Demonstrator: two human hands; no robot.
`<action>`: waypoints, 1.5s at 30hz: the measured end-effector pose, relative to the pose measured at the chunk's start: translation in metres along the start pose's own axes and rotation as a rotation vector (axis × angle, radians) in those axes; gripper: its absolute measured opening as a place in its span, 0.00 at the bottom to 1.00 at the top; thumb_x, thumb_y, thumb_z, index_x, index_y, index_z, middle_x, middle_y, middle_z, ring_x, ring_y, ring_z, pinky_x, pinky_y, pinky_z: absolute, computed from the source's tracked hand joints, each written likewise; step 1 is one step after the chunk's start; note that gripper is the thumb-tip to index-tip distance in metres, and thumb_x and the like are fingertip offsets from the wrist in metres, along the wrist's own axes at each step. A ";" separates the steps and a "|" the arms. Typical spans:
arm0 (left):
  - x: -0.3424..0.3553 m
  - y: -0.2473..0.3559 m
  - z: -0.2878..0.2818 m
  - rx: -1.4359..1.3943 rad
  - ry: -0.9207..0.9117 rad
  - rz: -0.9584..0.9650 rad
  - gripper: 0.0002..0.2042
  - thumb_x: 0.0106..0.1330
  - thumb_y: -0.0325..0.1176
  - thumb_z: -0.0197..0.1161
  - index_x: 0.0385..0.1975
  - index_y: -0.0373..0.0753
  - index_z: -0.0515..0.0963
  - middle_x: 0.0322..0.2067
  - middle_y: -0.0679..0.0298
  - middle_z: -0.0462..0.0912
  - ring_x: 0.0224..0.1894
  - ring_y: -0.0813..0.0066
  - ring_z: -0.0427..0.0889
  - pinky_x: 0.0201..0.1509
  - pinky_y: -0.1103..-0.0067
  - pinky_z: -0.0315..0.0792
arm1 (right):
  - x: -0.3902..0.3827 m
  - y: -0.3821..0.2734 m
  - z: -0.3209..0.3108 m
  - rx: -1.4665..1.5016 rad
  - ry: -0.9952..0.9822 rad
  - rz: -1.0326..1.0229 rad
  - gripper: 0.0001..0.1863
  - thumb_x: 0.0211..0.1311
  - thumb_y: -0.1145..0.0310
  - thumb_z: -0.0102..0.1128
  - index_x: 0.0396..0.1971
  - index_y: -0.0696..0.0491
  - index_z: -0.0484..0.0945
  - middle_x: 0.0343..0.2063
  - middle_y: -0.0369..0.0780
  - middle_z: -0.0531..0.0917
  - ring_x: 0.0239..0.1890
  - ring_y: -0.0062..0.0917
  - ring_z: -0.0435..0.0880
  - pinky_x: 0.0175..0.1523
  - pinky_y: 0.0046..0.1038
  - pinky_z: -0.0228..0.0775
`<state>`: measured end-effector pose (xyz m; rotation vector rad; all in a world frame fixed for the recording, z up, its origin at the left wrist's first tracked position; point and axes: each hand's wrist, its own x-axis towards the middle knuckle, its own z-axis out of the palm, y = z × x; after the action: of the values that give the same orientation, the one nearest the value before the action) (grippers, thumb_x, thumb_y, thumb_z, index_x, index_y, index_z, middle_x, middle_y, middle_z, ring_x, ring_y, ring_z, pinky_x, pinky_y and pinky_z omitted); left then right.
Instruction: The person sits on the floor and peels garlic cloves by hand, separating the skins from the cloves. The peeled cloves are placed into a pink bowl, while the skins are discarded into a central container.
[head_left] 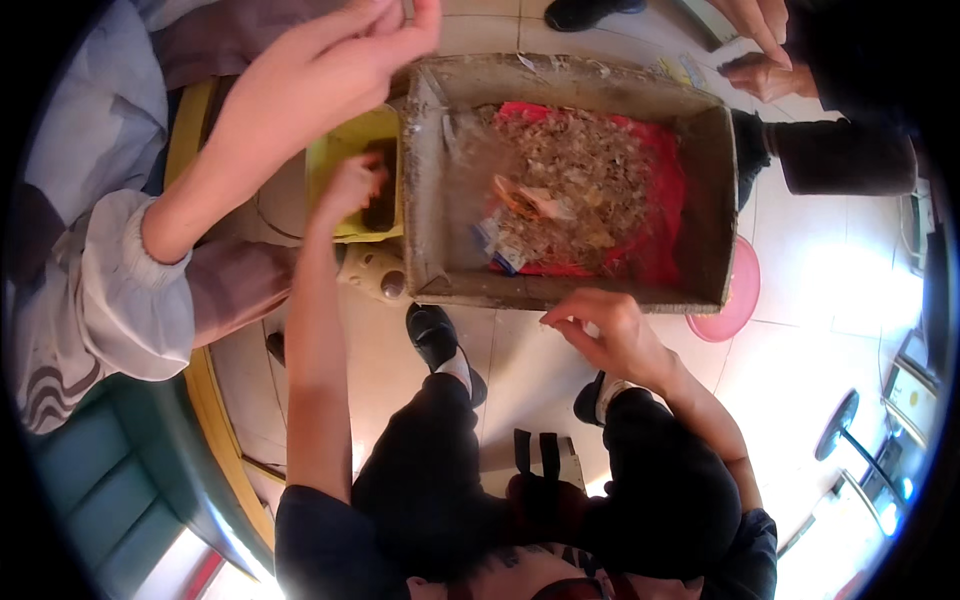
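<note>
My left hand [352,188] reaches over the yellow container [345,135] to the left of the large box. Its fingers are smeared by motion, and whether it holds anything is unclear. My right hand [615,335] is at the box's near edge, its thumb and fingers pinched together. A small pale spot shows at the fingers, too small to name. The worn grey-brown box [570,293] holds a heap of brownish flaky scraps [590,170] on a red lining [660,230]. An orange, crumpled piece [525,200] and a blue-and-white wrapper [505,250] lie among them.
Another person's hand [350,50] hangs above the yellow container from the left. A third person's hands [760,60] are at the far right. A pink round basin [735,300] stands beside the box. A green padded seat [110,470] is at lower left.
</note>
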<state>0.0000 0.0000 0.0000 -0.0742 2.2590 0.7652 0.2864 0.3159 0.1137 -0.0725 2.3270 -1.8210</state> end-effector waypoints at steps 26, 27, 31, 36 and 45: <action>-0.031 0.047 0.019 -0.211 0.225 0.086 0.10 0.61 0.36 0.63 0.38 0.38 0.80 0.27 0.62 0.82 0.26 0.74 0.80 0.24 0.79 0.71 | 0.010 0.032 -0.043 -0.237 -0.096 -0.071 0.08 0.51 0.80 0.61 0.33 0.56 0.80 0.29 0.43 0.82 0.30 0.35 0.83 0.34 0.29 0.76; -0.031 0.053 0.014 -0.220 0.299 0.040 0.09 0.61 0.34 0.62 0.38 0.38 0.81 0.29 0.60 0.83 0.28 0.70 0.81 0.26 0.77 0.72 | 0.008 0.034 -0.044 -0.240 -0.086 -0.069 0.08 0.51 0.80 0.61 0.33 0.56 0.80 0.29 0.43 0.82 0.30 0.35 0.83 0.34 0.30 0.76; -0.002 0.027 0.016 0.699 0.369 0.068 0.11 0.61 0.27 0.56 0.41 0.38 0.81 0.38 0.50 0.83 0.35 0.54 0.82 0.34 0.64 0.74 | 0.009 0.034 -0.048 -0.235 -0.090 -0.069 0.08 0.51 0.80 0.61 0.32 0.56 0.80 0.29 0.42 0.82 0.30 0.35 0.83 0.34 0.30 0.76; 0.002 0.070 0.019 0.476 0.518 0.446 0.11 0.60 0.27 0.57 0.42 0.35 0.77 0.40 0.47 0.80 0.43 0.53 0.80 0.46 0.65 0.73 | 0.006 0.038 -0.050 -0.277 -0.089 -0.062 0.07 0.52 0.79 0.60 0.32 0.56 0.80 0.30 0.42 0.83 0.30 0.35 0.83 0.35 0.30 0.75; -0.001 0.011 0.023 -0.159 0.454 0.139 0.09 0.61 0.39 0.64 0.33 0.41 0.78 0.32 0.62 0.81 0.23 0.72 0.77 0.24 0.79 0.68 | 0.007 0.038 -0.051 -0.304 -0.103 -0.046 0.06 0.51 0.79 0.62 0.31 0.56 0.80 0.29 0.43 0.82 0.30 0.34 0.82 0.34 0.31 0.74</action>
<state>0.0119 0.0218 -0.0066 -0.1835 2.6455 1.0908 0.2732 0.3728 0.0882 -0.2575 2.5248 -1.4302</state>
